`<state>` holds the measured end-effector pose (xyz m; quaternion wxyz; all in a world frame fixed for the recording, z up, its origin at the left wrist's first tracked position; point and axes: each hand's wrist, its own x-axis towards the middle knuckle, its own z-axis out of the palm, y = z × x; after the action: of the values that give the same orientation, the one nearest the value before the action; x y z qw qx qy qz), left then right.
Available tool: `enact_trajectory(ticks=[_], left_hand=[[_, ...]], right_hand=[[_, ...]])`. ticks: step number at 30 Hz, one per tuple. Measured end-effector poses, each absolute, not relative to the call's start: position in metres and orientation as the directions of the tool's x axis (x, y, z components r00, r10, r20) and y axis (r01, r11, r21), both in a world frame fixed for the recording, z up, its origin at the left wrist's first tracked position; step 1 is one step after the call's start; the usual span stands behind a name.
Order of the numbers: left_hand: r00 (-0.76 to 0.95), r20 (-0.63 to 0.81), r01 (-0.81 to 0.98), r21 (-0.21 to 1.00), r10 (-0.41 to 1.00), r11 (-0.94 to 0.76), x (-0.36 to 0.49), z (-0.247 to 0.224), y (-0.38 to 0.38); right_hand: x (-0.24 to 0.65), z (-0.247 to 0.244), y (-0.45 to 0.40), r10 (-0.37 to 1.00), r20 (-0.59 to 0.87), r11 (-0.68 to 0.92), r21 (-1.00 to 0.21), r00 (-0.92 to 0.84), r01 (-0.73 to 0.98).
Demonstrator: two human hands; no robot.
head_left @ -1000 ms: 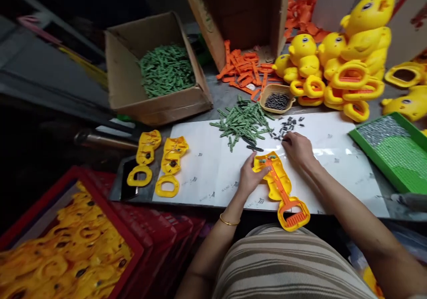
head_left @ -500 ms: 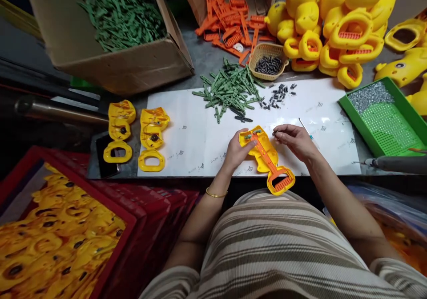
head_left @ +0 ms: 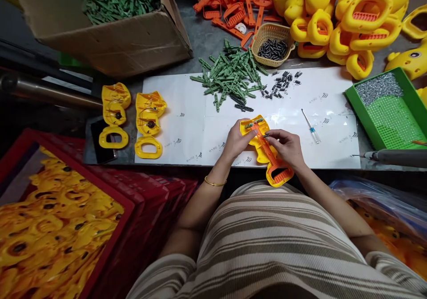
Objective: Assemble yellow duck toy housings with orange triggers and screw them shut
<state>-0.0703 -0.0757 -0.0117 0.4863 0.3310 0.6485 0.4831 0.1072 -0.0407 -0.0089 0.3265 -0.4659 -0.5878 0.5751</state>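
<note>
My left hand (head_left: 235, 140) grips a yellow plastic toy half-shell (head_left: 262, 155) by its left side, thumb over the inner face. An orange handled lever (head_left: 266, 147) lies lengthwise inside the shell, its grip in the looped end near my body. Green pieces (head_left: 247, 124) sit across the shell's far end. My right hand (head_left: 288, 147) is closed in a pinch over the lever's middle, holding a small dark spring (head_left: 266, 135) mostly hidden by the fingertips. Beyond the shell lie loose dark springs (head_left: 283, 83) and a heap of green plastic parts (head_left: 233, 75).
Two yellow half-shells (head_left: 148, 125) stand at left beside a cardboard box (head_left: 110, 45). A screwdriver (head_left: 311, 126) lies right of my hands, near a green tray of screws (head_left: 383, 125). At the back are a spring basket (head_left: 271, 31), orange levers (head_left: 233, 14) and stacked yellow toys (head_left: 316, 23).
My right hand has moved left and in over the shell, bringing the small dark spring to the orange lever. My left hand keeps its hold. The camera view has shifted slightly.
</note>
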Motion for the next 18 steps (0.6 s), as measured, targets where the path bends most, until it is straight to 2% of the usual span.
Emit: enact_trajectory(ticks=[10, 18], left_hand=[[-0.330, -0.320, -0.036, 0.944, 0.888, 0.327, -0.067, -0.007, -0.078], [-0.353, -0.308, -0.023, 0.947, 0.884, 0.321, -0.064, -0.009, -0.082]], right_hand=[[0.102, -0.007, -0.040, 0.925, -0.075, 0.034, -0.961, -0.374, 0.276], [0.094, -0.008, -0.044, 0.914, 0.086, 0.225, -0.920, -0.396, 0.321]])
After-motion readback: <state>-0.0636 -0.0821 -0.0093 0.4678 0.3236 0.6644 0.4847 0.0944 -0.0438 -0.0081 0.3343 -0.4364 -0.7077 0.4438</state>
